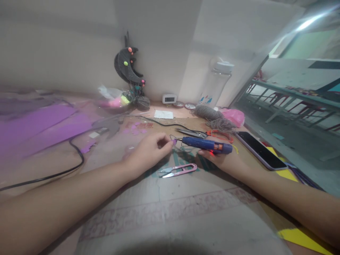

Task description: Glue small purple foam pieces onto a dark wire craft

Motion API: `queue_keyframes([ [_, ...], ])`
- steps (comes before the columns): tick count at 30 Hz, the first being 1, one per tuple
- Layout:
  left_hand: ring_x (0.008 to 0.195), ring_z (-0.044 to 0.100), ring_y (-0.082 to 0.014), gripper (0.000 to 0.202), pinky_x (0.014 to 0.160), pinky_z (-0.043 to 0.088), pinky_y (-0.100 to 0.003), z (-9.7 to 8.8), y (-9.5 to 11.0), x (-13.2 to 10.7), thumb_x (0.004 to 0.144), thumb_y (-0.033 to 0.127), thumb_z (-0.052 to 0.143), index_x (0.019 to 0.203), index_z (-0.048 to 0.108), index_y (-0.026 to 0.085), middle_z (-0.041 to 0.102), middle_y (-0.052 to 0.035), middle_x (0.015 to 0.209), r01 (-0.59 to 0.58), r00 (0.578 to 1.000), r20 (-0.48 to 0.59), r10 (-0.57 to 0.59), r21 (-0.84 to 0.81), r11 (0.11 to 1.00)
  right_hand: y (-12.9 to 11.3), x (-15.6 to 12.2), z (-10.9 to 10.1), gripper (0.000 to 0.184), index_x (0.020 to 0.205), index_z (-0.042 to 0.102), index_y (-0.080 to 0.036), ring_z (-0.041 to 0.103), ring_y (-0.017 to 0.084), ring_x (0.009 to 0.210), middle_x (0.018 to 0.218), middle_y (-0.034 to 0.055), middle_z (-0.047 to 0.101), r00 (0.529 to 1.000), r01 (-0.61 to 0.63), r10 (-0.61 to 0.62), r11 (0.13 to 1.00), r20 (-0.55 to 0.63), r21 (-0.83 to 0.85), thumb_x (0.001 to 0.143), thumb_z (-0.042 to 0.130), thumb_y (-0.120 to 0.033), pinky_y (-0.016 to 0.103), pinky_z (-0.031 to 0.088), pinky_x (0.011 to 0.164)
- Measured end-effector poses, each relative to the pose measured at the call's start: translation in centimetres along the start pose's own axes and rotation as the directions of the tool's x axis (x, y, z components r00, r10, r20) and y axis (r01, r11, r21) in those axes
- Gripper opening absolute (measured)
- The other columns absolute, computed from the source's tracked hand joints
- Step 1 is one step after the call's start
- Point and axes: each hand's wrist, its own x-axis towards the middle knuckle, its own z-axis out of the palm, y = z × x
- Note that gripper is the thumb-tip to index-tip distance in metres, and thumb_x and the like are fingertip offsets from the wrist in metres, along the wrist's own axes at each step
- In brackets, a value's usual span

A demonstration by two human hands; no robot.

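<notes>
My right hand point(221, 159) grips a blue glue gun point(205, 144) lying sideways, its metal nozzle pointing left. My left hand point(150, 150) pinches a small purple piece point(174, 142) right at the nozzle tip. A pair of pink thread snips point(178, 170) lies on the table just below and between my hands. Both forearms stretch over the worktop.
Orange-handled scissors point(204, 134) and a skein of grey yarn point(212, 117) lie behind the gun. A phone point(260, 150) rests at the right, yellow sheets point(300, 237) beneath my arm. Purple foam sheets point(34, 127) and a black cable point(77, 152) are at the left. A bottle point(219, 83) stands at the wall.
</notes>
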Motion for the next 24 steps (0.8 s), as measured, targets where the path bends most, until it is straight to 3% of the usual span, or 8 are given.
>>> queue_keyframes([
  [13, 0.070, 0.057, -0.0161, 0.027, 0.063, 0.040, -0.026, -0.1, 0.1, 0.0, 0.088, 0.040, 0.049, 0.073, 0.058, 0.019, 0.063, -0.0002, 0.073, 0.017, 1.000, -0.018, -0.017, 0.025, 1.000, 0.0, 0.0, -0.1, 0.026, 0.065, 0.051, -0.023, 0.053, 0.016, 0.058, 0.059, -0.0014, 0.055, 1.000, -0.009, 0.008, 1.000, -0.007, -0.018, 0.078, 0.064, -0.042, 0.027, 0.042, 0.054],
  [24, 0.067, 0.055, -0.0151, 0.030, 0.060, 0.040, -0.025, -0.1, 0.0, 0.2, 0.087, 0.043, 0.051, 0.073, 0.059, 0.018, 0.061, -0.0003, 0.071, 0.073, 0.997, -0.010, -0.074, -0.067, 0.995, -0.9, 0.1, -0.5, 0.023, 0.066, 0.053, -0.022, 0.054, 0.015, 0.058, 0.061, -0.0018, 0.056, 1.000, 0.011, -0.010, 0.998, 0.017, -0.054, 0.079, 0.063, -0.039, 0.026, 0.040, 0.055],
])
